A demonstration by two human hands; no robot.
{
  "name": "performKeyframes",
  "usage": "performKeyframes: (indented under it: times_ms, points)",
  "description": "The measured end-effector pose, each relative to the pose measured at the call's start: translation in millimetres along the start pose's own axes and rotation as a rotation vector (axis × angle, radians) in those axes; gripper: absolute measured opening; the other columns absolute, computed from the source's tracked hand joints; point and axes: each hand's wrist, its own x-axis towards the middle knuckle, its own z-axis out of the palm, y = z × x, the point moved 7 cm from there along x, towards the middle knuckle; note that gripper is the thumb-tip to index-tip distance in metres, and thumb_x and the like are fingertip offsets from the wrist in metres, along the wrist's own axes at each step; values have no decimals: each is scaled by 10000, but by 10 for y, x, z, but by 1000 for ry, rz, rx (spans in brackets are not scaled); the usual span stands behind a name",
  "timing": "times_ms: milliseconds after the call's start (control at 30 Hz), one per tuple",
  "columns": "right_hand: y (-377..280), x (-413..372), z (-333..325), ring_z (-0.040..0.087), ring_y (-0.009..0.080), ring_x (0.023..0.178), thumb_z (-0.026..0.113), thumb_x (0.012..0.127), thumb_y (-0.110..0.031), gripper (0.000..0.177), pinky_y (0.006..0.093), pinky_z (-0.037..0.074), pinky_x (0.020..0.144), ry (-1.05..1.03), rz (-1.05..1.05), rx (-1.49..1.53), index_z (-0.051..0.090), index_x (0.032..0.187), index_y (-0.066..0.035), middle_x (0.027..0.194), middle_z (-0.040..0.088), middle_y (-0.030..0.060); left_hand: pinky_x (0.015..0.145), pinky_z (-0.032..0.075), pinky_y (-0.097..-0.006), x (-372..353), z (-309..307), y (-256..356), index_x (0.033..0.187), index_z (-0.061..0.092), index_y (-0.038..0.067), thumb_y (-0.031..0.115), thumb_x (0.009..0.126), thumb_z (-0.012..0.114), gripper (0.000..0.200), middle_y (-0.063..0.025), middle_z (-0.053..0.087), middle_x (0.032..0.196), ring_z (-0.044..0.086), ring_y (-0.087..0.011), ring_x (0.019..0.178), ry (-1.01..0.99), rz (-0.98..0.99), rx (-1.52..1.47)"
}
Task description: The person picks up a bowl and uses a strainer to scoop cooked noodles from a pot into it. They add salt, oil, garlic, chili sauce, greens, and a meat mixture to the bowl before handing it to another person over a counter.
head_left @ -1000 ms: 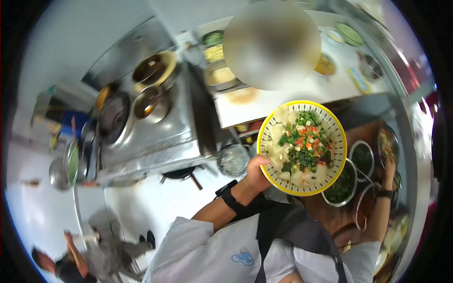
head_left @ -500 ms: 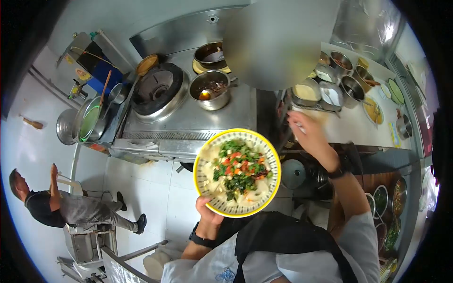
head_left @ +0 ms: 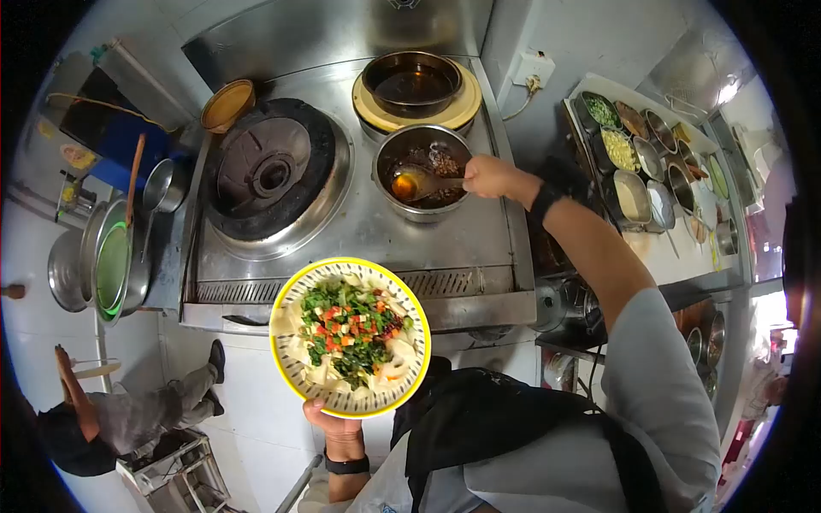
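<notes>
Bowl (head_left: 287, 344), yellow-rimmed, heaped with noodles and chopped toppings, held level before the stove (head_left: 359, 241): likely heavy, rigid, breakable and spill-prone, best supported under its base; left hand (head_left: 335, 425) fingers clamped on near rim, right hand (head_left: 489, 175) fingers closed round ladle (head_left: 434, 182) in pot (head_left: 377, 171).

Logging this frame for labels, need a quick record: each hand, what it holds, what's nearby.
left hand: holds bowl by its near edge
bowl: yellow rim; greens and red bits on pale slices; in front of stove
right hand: grips ladle
ladle: scoop in pot, holds orange liquid
pot: on stove, dark contents
nearby: burner left of pot; tubs at right; another person lower left
</notes>
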Motion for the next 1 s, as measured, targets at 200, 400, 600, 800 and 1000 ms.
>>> performKeyframes:
  times_ms: [200,400,600,800,1000]
  points:
    - [-580,-223,239,560,405,708,535,680,-85,151,460,447,620,245,-118,-368,552,754,46,735,566,234,897,414,-459,303,32,31,1241,385,40,265,552,548,743,-133,484,1175,485,-336,1044,5,7,39]
    - [-350,-193,254,556,412,723,520,717,-102,166,463,445,630,271,-122,-74,547,736,61,735,553,248,905,407,-450,306,146,-34,1260,362,36,271,535,549,786,-142,463,1200,471,-340,1061,4,-24,58]
    - [-406,-146,449,530,391,605,514,773,-126,195,452,421,568,370,-100,-105,523,703,56,644,532,213,899,418,-451,302,218,-75,1240,382,22,213,532,538,750,-146,495,1165,500,-340,1028,10,-33,12]
    - [-159,-266,618,388,161,384,497,819,-94,173,324,285,365,71,181,760,476,681,8,512,435,63,900,416,-453,299,235,-75,1243,379,24,219,530,535,755,-146,489,1170,491,-340,1041,10,-28,30]
    - [-47,-255,731,327,103,371,499,826,-86,169,279,222,337,96,229,1061,464,674,-22,513,411,32,905,412,-460,335,240,-80,1244,385,31,222,527,539,758,-143,487,1178,488,-339,1046,0,-41,17]
